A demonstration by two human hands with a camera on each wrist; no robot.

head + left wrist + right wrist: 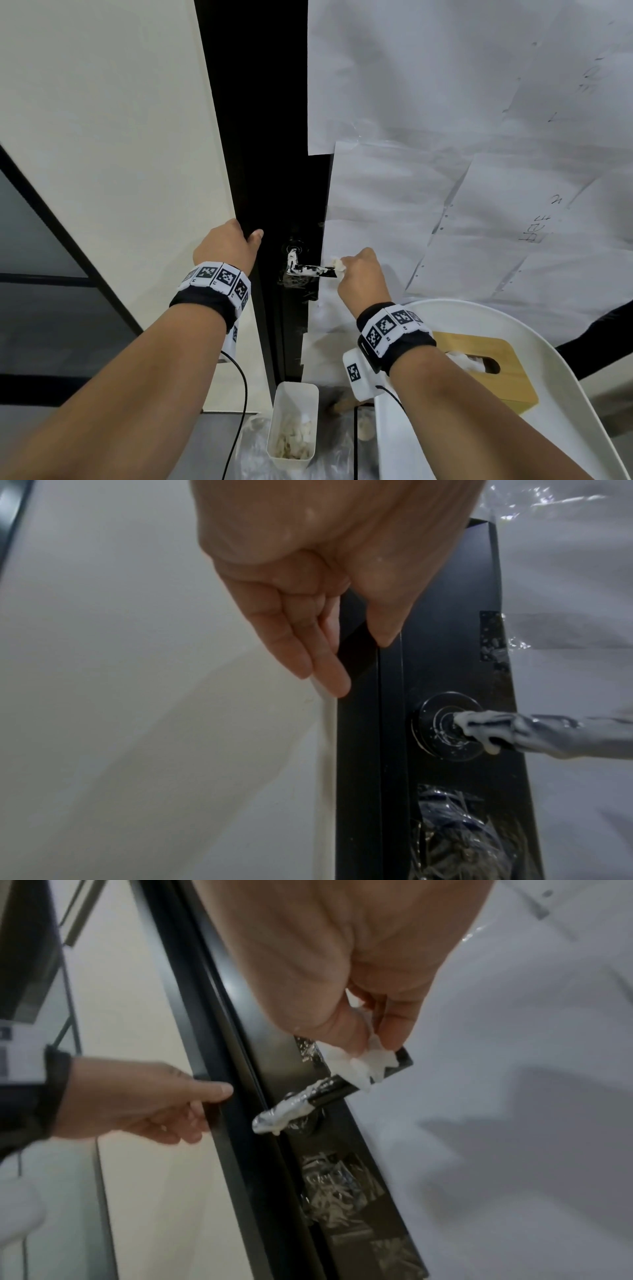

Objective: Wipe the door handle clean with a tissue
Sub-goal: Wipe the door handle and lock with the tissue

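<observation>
The black lever door handle (306,269) juts out from the dark door stile, smeared with white paste along most of its length (291,1110). My right hand (356,274) pinches a crumpled white tissue (337,264) between thumb and fingers and holds it against the handle's free end (359,1066). My left hand (236,243) grips the black door frame (356,737) a little above and left of the handle, thumb on the front and fingers (322,666) on the wall side. The round rosette (448,726) at the handle's base is spattered white.
White paper sheets (479,171) cover the door to the right. Crinkled plastic wrap (335,1183) sits under the handle. Below stand a white bin (293,390) with used tissues and a wooden tissue box (479,377) on a white curved tray (565,394). A cream wall (120,137) is on the left.
</observation>
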